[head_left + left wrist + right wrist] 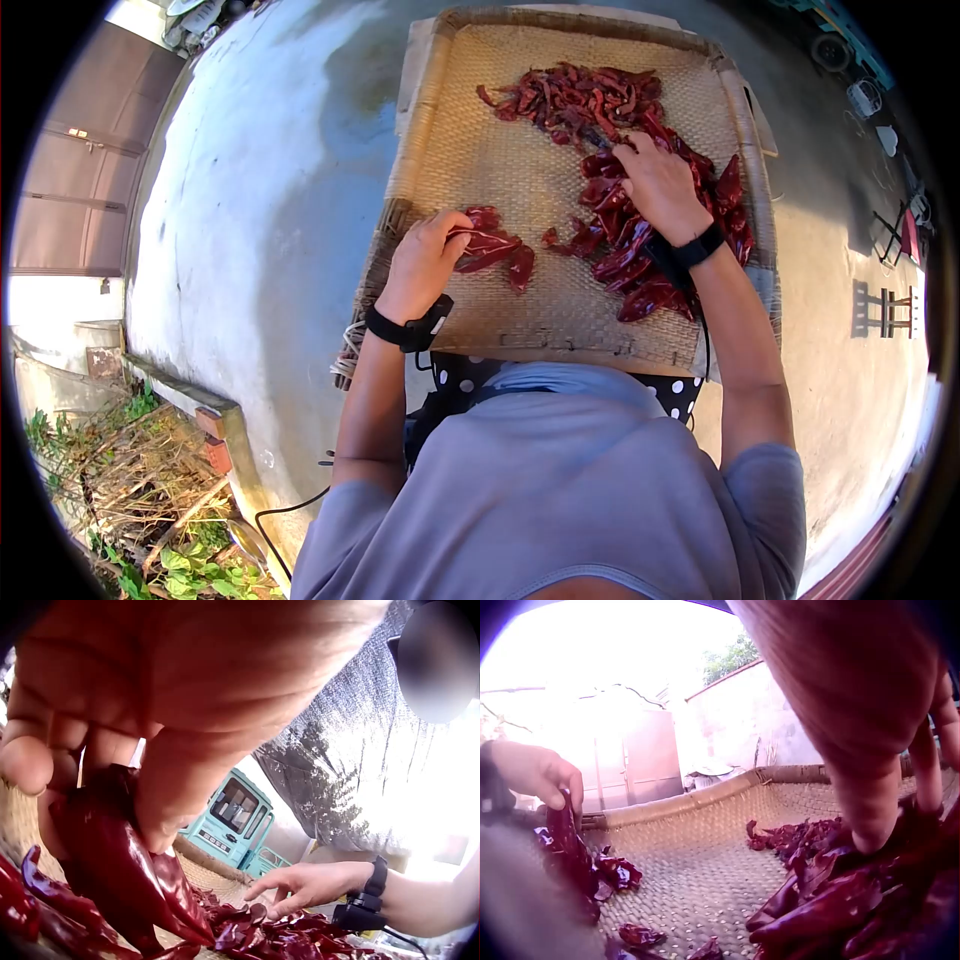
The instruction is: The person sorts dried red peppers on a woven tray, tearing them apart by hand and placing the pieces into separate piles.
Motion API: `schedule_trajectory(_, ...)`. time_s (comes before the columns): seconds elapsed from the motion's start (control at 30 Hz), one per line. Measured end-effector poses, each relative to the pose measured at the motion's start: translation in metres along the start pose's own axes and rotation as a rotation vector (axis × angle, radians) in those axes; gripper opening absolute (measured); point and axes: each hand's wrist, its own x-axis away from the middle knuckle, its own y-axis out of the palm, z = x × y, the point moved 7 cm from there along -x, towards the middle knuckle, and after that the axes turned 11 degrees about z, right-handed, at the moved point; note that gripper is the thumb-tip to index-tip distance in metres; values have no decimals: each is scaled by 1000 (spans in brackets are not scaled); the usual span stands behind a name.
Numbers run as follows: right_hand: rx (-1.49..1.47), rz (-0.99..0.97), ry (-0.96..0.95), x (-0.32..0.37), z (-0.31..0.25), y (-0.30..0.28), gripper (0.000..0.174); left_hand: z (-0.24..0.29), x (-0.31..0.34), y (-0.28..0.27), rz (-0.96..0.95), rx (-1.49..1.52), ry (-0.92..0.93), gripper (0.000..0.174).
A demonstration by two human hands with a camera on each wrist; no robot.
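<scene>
Left hand (420,265) lower and nearer the body, palm down, left thumb (166,796) and fingers closed in a pinch, left forearm (371,410) angled up from the elbow. Right hand (662,188) farther forward, palm down, fingers loosely bent and reaching forward and inward, right thumb (867,810) apart from them, right forearm (742,345) slanting inward from a bent elbow. Both arms forward, hands well apart.
</scene>
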Motion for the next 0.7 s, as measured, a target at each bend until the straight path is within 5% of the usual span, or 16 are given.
schedule_trajectory(0.1,-494,52,17,7,-42,-16,28,11,-3,6,-38,150,-64,15)
schedule_trajectory(0.17,-649,21,-168,20,-76,0,32,17,-6,13,-52,249,-100,15)
schedule_trajectory(0.27,-874,-91,-80,30,-107,12,30,16,-7,27,-53,305,-108,16)
schedule_trajectory(0.33,-784,-99,-58,31,-104,11,28,15,-7,33,-64,279,-108,20)
schedule_trajectory(0.43,-672,-124,-3,32,-88,2,24,-2,2,47,-159,327,-364,24)
schedule_trajectory(0.53,-387,16,-26,28,-59,-19,22,-6,7,55,-213,362,-310,30)
schedule_trajectory(0.7,-64,322,34,27,-3,-51,23,-6,9,63,-274,32,47,30)
